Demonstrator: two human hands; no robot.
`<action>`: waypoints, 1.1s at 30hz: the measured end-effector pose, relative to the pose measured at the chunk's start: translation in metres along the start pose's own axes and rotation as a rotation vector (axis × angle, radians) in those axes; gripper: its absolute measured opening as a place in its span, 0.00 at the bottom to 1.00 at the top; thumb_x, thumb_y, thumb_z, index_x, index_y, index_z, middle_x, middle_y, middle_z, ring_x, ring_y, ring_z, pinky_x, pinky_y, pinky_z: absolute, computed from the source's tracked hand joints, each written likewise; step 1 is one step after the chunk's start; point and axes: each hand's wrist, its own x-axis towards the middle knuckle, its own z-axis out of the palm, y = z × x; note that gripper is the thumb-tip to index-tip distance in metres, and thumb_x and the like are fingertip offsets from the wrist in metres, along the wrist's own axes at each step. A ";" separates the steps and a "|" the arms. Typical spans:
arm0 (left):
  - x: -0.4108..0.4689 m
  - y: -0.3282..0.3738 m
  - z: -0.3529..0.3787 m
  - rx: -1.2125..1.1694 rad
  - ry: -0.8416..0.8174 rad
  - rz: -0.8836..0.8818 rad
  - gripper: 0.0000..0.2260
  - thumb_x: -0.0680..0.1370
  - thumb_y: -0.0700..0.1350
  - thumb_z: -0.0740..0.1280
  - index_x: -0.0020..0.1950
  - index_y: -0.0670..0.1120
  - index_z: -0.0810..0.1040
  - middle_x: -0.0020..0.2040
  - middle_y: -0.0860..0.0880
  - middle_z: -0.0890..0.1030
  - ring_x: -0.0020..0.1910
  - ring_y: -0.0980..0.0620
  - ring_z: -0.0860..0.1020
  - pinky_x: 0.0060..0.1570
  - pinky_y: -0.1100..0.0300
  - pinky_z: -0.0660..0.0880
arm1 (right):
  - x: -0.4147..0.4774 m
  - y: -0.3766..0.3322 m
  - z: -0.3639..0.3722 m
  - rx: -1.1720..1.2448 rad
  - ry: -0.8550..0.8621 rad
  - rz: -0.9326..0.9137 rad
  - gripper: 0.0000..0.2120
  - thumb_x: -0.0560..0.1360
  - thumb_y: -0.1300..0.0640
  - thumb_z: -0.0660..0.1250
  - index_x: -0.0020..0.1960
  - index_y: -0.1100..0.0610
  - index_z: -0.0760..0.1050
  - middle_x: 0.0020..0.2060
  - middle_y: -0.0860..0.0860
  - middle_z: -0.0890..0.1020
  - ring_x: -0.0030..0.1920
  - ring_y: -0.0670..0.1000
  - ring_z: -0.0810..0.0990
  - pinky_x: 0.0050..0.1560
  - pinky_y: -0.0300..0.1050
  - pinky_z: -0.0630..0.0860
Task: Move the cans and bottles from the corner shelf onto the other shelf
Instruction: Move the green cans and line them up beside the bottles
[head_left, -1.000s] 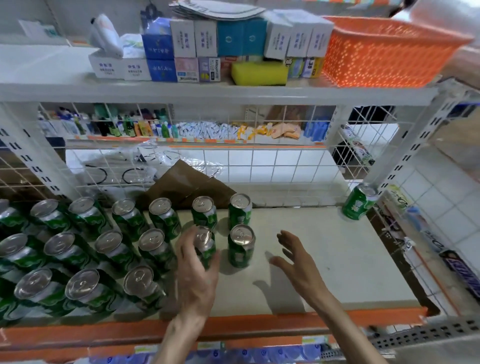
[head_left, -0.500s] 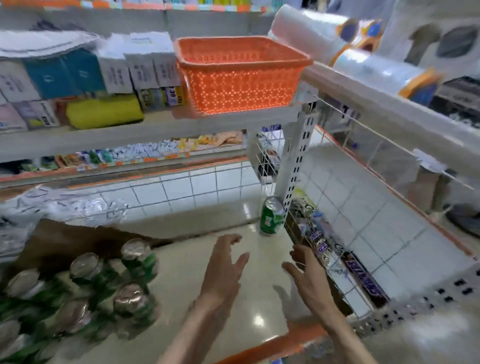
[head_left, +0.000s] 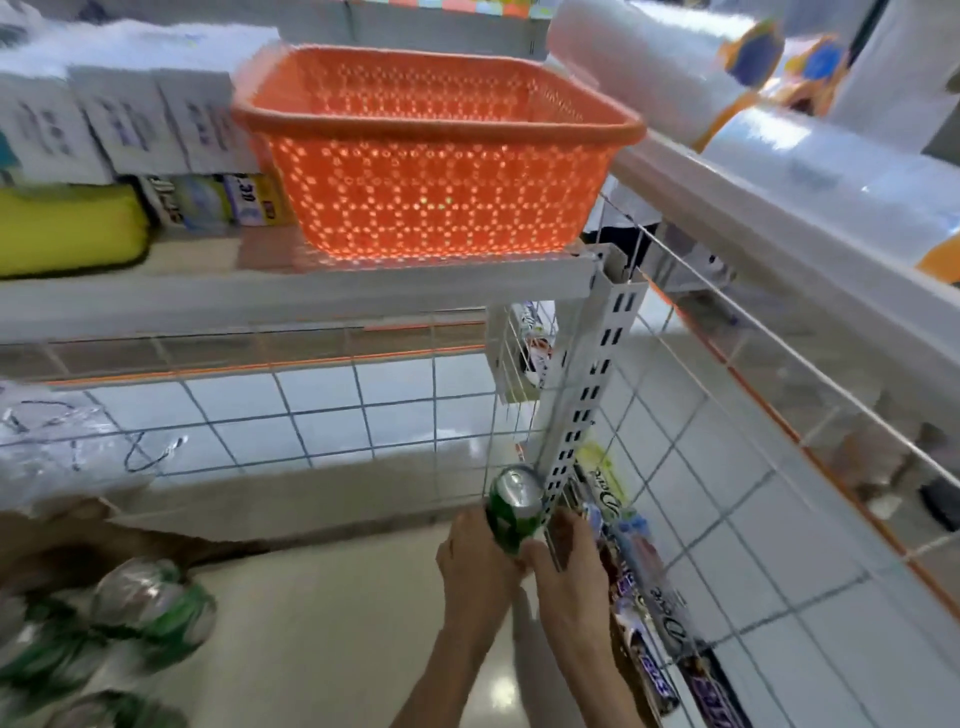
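She's at the pick-up step: the last stray green aluminium can with a silver top stands in the far right corner of the cream shelf board, hard up against the white perforated upright post, and both hands are on it. The left hand wraps the can's left side with its fingers curled round the body. The right hand comes in from the other side, its fingers squeezed into the narrow gap between can and post and its thumb meeting the can low at the front. So both sets of fingers are clamped on the can, its top poking out above them. Its base is hidden by the hands, so I can't tell if it has left the board.

As I read it, the next move calls for drawing the can clear of the post and the wire grid behind it, then carrying it along to the blurred cluster of matching green cans at the shelf's near left edge. That corner is tight, and the wrapped chocolate bars lie just beyond the right edge, so I'd pull straight back.
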 end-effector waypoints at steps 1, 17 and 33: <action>0.002 -0.005 0.005 -0.022 -0.005 -0.026 0.14 0.61 0.59 0.71 0.42 0.58 0.74 0.38 0.57 0.78 0.41 0.58 0.77 0.42 0.57 0.76 | -0.001 0.003 -0.002 0.020 -0.001 -0.001 0.22 0.76 0.60 0.69 0.68 0.53 0.69 0.59 0.46 0.78 0.61 0.48 0.76 0.52 0.34 0.72; -0.147 -0.081 -0.181 -0.098 0.116 -0.297 0.23 0.62 0.67 0.74 0.53 0.62 0.76 0.45 0.64 0.81 0.42 0.69 0.78 0.45 0.67 0.77 | -0.124 -0.003 0.046 -0.065 -0.289 -0.067 0.14 0.72 0.65 0.73 0.55 0.54 0.78 0.46 0.49 0.84 0.47 0.45 0.82 0.52 0.38 0.73; -0.271 -0.216 -0.332 -0.084 0.443 -0.163 0.31 0.65 0.63 0.79 0.59 0.46 0.76 0.50 0.51 0.81 0.49 0.52 0.79 0.49 0.65 0.76 | -0.303 -0.017 0.110 -0.161 -0.459 -0.280 0.17 0.74 0.61 0.72 0.60 0.54 0.73 0.47 0.52 0.82 0.48 0.51 0.81 0.49 0.42 0.73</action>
